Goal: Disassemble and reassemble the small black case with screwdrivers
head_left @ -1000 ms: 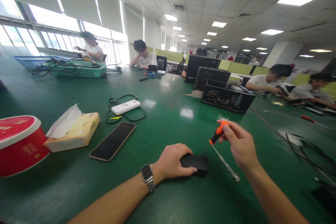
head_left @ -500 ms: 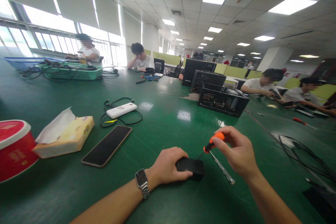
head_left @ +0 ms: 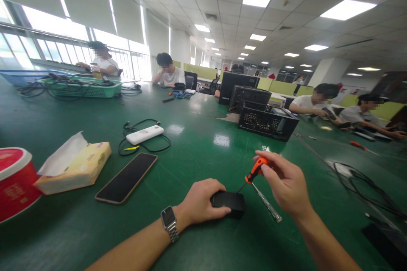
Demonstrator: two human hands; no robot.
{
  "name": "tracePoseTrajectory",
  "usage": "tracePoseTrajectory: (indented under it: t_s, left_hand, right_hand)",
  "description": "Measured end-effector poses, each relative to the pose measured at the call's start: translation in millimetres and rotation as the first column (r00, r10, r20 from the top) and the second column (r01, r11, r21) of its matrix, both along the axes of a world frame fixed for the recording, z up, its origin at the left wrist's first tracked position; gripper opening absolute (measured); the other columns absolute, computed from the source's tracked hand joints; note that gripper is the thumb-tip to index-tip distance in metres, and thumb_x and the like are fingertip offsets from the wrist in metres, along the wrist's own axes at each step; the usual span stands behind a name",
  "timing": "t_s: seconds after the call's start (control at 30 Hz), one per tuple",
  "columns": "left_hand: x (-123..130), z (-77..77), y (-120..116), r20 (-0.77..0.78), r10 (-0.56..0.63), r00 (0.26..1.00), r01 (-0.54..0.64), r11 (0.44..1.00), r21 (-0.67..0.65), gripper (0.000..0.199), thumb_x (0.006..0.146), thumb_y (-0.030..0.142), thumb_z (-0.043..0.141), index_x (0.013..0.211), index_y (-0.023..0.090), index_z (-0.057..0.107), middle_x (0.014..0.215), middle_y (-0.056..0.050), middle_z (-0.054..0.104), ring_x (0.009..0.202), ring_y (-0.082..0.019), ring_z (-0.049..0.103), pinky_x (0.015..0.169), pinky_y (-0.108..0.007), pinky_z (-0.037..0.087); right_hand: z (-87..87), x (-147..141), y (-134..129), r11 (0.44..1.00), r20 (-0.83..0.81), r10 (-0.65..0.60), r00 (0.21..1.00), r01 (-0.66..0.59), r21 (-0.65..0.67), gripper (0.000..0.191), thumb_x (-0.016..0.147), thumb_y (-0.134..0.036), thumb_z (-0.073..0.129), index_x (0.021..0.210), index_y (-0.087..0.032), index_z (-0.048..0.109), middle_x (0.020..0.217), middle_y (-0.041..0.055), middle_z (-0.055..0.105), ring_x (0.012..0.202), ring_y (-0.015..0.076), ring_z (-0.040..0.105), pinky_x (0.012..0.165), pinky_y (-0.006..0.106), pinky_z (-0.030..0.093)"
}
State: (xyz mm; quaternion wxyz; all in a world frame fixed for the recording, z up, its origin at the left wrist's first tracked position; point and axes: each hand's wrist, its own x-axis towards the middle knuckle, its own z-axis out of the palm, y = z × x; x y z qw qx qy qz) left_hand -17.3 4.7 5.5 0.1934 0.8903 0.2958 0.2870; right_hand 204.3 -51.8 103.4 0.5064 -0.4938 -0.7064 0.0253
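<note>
A small black box (head_left: 232, 203) lies on the green tabletop, gripped at its left end by my left hand (head_left: 203, 203), thumb in front and fingers behind. My right hand (head_left: 288, 182) pinches the handle of an orange and black screwdriver (head_left: 255, 170). The screwdriver leans, and its thin shaft reaches down to the top of the box near the far edge. What the tip meets there is too small to make out. Beneath my right hand a second screwdriver with a clear handle (head_left: 269, 204) rests on the table.
Left of my hands lie a phone (head_left: 127, 178), a tissue pack (head_left: 76, 167), a red tub (head_left: 15, 186) and a white power bank (head_left: 144, 134) with a cable. Black computer cases (head_left: 267, 123) stand ahead. Cables (head_left: 365, 186) lie right. Several people sit around the table.
My right fingers have shifted on the screwdriver handle, uncovering more of it, and the index finger is straighter. The left hand still holds the box. The whole view has shifted slightly.
</note>
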Motion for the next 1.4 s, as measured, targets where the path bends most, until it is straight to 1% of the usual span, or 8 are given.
tracePoseTrajectory:
  t_s: [0.1, 0.2, 0.53, 0.77, 0.9, 1.07, 1.3, 1.4]
  left_hand:
    - [0.2, -0.7, 0.4, 0.003, -0.002, 1.000, 0.002, 1.000, 0.002, 0.035, 0.074, 0.044, 0.071, 0.098, 0.020, 0.065, 0.091, -0.003, 0.067, 0.082, -0.020, 0.062, 0.071, -0.026, 0.046]
    - [0.3, -1.7, 0.9, 0.003, 0.003, 1.000, -0.003, 1.000, 0.005, 0.034, 0.074, 0.044, 0.072, 0.098, 0.020, 0.065, 0.090, -0.003, 0.067, 0.081, -0.019, 0.062, 0.071, -0.026, 0.045]
    - [-0.7, -1.4, 0.9, -0.006, -0.002, 1.000, 0.002, 1.000, -0.006, 0.035, 0.074, 0.046, 0.071, 0.099, 0.021, 0.065, 0.092, -0.003, 0.067, 0.084, -0.020, 0.062, 0.073, -0.027, 0.046]
    - [0.0, 0.1, -0.1, 0.001, -0.001, 1.000, 0.001, 1.000, -0.014, 0.035, 0.073, 0.044, 0.073, 0.098, 0.020, 0.065, 0.092, -0.003, 0.068, 0.084, -0.020, 0.062, 0.073, -0.027, 0.046]
    - [0.1, -0.6, 0.1, -0.003, 0.005, 1.000, -0.005, 1.000, -0.001, 0.035, 0.073, 0.045, 0.072, 0.097, 0.021, 0.065, 0.091, -0.003, 0.068, 0.082, -0.020, 0.062, 0.071, -0.027, 0.045]
    - [-1.0, -2.7, 1.1, -0.004, 0.001, 1.000, -0.001, 1.000, -0.001, 0.036, 0.074, 0.047, 0.071, 0.098, 0.021, 0.065, 0.092, -0.004, 0.067, 0.083, -0.020, 0.062, 0.071, -0.026, 0.046]
    - [-0.2, 0.2, -0.5, -0.007, 0.010, 1.000, -0.010, 1.000, -0.006, 0.035, 0.074, 0.045, 0.072, 0.098, 0.020, 0.065, 0.092, -0.003, 0.068, 0.084, -0.020, 0.062, 0.071, -0.026, 0.046]
    - [0.0, -0.3, -0.7, -0.006, 0.009, 1.000, -0.009, 1.000, -0.002, 0.035, 0.074, 0.045, 0.072, 0.097, 0.020, 0.065, 0.091, -0.003, 0.068, 0.083, -0.020, 0.062, 0.072, -0.027, 0.045]
  right_hand:
    - [-0.5, -0.7, -0.7, 0.995, 0.065, -0.093, 0.994, 0.090, 0.045, 0.013, 0.083, -0.033, 0.064, 0.084, -0.021, 0.066, 0.070, -0.0006, 0.065, 0.056, 0.0130, 0.056, 0.053, 0.026, 0.044]
    - [0.9, -1.8, -1.8, 0.990, 0.139, -0.125, 0.982, 0.115, 0.079, 0.018, 0.083, -0.037, 0.065, 0.075, -0.021, 0.064, 0.062, -0.0021, 0.062, 0.051, 0.0119, 0.052, 0.052, 0.026, 0.042]
    - [-0.5, -3.8, -1.5, 1.000, 0.033, -0.009, 0.999, 0.009, 0.016, 0.028, 0.088, -0.029, 0.057, 0.113, -0.022, 0.064, 0.082, 0.0008, 0.070, 0.056, 0.0128, 0.060, 0.054, 0.027, 0.049]
    - [2.5, -1.9, -4.4, 0.980, 0.190, -0.154, 0.970, 0.126, 0.154, 0.018, 0.081, -0.036, 0.068, 0.089, -0.021, 0.068, 0.052, -0.0067, 0.051, 0.044, 0.0098, 0.046, 0.047, 0.025, 0.039]
    - [2.4, -2.9, -4.1, 0.981, 0.164, -0.149, 0.975, 0.124, 0.151, 0.022, 0.080, -0.036, 0.068, 0.096, -0.021, 0.068, 0.061, -0.0043, 0.059, 0.049, 0.0105, 0.051, 0.050, 0.025, 0.044]
    - [0.9, -5.2, -3.1, 0.996, 0.084, -0.028, 0.996, 0.021, 0.085, 0.029, 0.086, -0.025, 0.059, 0.115, -0.023, 0.062, 0.079, -0.0014, 0.068, 0.052, 0.0100, 0.057, 0.052, 0.024, 0.048]
    - [2.5, -2.4, -6.0, 0.973, 0.238, -0.146, 0.960, 0.096, 0.210, 0.017, 0.080, -0.034, 0.070, 0.092, -0.022, 0.066, 0.053, -0.0074, 0.048, 0.044, 0.0088, 0.043, 0.046, 0.024, 0.038]
    - [4.3, -3.3, -6.3, 0.971, 0.247, -0.143, 0.958, 0.088, 0.221, 0.016, 0.082, -0.033, 0.067, 0.094, -0.021, 0.066, 0.058, -0.0056, 0.053, 0.047, 0.0095, 0.047, 0.050, 0.025, 0.040]
